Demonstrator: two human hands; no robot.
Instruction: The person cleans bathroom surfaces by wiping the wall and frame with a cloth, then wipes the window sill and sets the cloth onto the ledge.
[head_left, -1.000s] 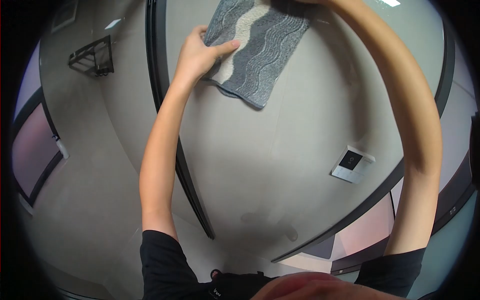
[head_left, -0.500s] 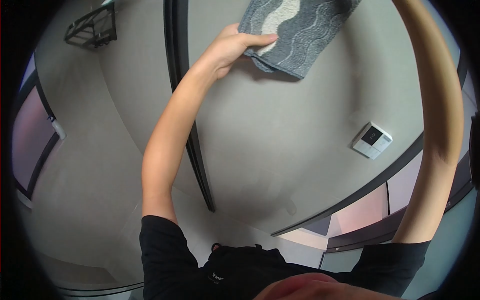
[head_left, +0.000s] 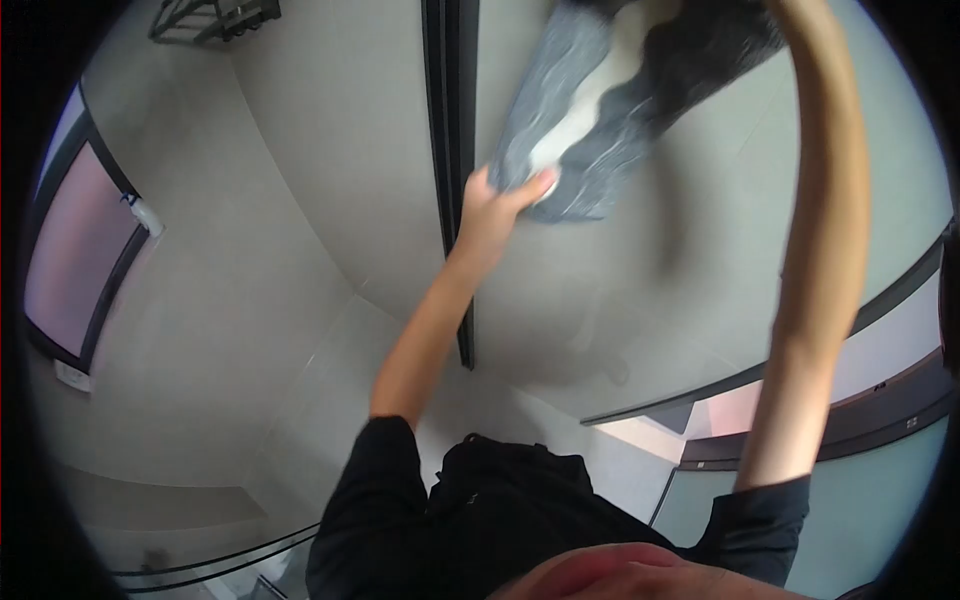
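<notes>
A grey mat [head_left: 600, 110] with a pale wavy stripe hangs in front of the grey wall, blurred by motion. My left hand [head_left: 500, 210] pinches its lower corner, thumb on the front face. My right arm [head_left: 815, 250] reaches straight up along the right side. Its hand is cut off at the top edge, near the mat's upper end, so what it holds is hidden. My black sleeves and shirt fill the bottom of the view.
A black vertical frame strip [head_left: 450, 150] runs down the wall just left of my left hand. A black wire rack [head_left: 215, 15] sits at the top left. A dark-framed window [head_left: 75, 250] is at the left, and a dark rail [head_left: 800, 350] crosses the lower right.
The view has swung left and the white wall panel has left the frame. My left hand with the mat's corner now sits lower and further right, and the mat looks bunched and blurred.
</notes>
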